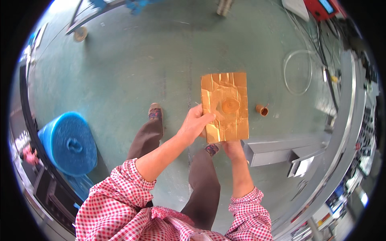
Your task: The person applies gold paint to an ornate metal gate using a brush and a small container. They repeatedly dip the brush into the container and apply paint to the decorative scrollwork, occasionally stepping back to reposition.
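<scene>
A flat, creased cardboard sheet (209, 90), golden brown and shiny as if covered in tape, is held up in front of me over the floor. A round, ring-like shape (230, 105) shows on its face. My left hand (195, 124) grips the sheet's left edge, thumb on top and the other fingers mostly behind it. My right hand (233, 149) holds the sheet at its lower edge, its fingers hidden underneath.
A blue plastic wrap roll (70, 142) stands on the floor at left. Right of the sheet lies a small brown tube (262, 110), with a grey metal channel (273, 152) nearer me. A clear hose loop (286, 72) and a red device (319, 9) are at far right.
</scene>
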Action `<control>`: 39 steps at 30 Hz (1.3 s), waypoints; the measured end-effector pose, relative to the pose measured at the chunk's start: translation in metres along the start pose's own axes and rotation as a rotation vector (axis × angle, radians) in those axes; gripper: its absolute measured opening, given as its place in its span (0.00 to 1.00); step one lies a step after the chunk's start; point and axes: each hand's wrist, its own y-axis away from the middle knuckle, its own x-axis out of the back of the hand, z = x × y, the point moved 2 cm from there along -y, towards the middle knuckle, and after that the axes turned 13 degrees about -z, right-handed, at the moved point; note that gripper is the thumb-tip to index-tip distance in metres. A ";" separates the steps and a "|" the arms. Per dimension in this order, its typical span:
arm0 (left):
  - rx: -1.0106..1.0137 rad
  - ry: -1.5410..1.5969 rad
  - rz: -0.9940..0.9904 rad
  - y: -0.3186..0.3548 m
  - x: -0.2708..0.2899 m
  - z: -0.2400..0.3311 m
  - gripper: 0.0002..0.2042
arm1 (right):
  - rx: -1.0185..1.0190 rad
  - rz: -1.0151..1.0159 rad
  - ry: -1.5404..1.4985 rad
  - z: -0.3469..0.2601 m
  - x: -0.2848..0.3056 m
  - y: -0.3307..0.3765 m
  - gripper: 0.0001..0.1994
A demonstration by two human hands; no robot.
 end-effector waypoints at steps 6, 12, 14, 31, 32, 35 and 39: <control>-0.273 0.188 0.089 0.122 -0.008 0.048 0.14 | -0.128 -0.208 0.171 -0.052 -0.126 0.035 0.34; -0.454 0.405 0.199 0.267 0.020 0.065 0.13 | -0.288 -0.331 0.628 -0.034 -0.244 0.064 0.34; -0.587 0.418 0.276 0.302 0.046 0.042 0.14 | -0.326 -0.514 0.571 -0.016 -0.303 0.078 0.35; -0.696 0.551 0.989 0.736 0.282 -0.054 0.12 | -0.480 -1.034 0.958 0.298 -0.711 0.158 0.24; -0.693 0.572 1.024 0.752 0.290 -0.059 0.11 | -0.694 -1.081 0.931 0.307 -0.735 0.158 0.21; -0.794 0.658 1.096 0.785 0.317 -0.072 0.11 | -0.459 -1.267 1.141 0.346 -0.739 0.121 0.18; -0.975 0.893 1.198 0.831 0.363 -0.076 0.09 | -0.742 -1.306 1.081 0.370 -0.767 0.062 0.22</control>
